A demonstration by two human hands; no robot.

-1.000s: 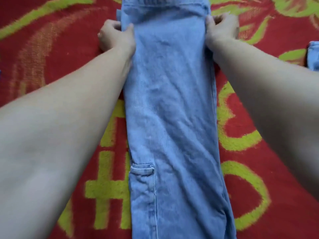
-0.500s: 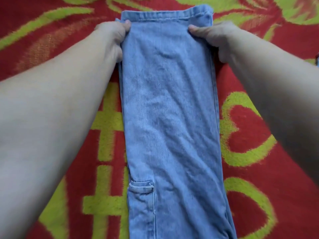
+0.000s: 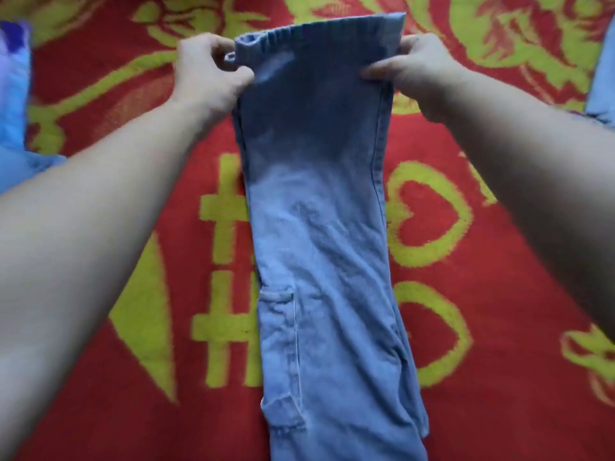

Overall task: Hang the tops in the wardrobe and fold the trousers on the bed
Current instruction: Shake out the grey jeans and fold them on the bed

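Note:
A pair of light blue denim trousers [image 3: 326, 261] lies lengthwise on the bed, folded into one narrow strip, with a pocket showing low on its left side. Its far hem end is raised off the bedspread. My left hand [image 3: 209, 71] pinches the left corner of that end. My right hand [image 3: 416, 68] grips the right corner. The near end of the trousers runs out of the bottom of the view.
A red bedspread [image 3: 499, 394] with yellow-green patterns covers the bed. A blue and purple garment [image 3: 15, 104] lies at the left edge. Another light blue piece of cloth [image 3: 604, 78] shows at the right edge.
Both hands have closed on the far corners of the trousers and lifted that end off the bedspread; a second ago they were pressing its edges flat.

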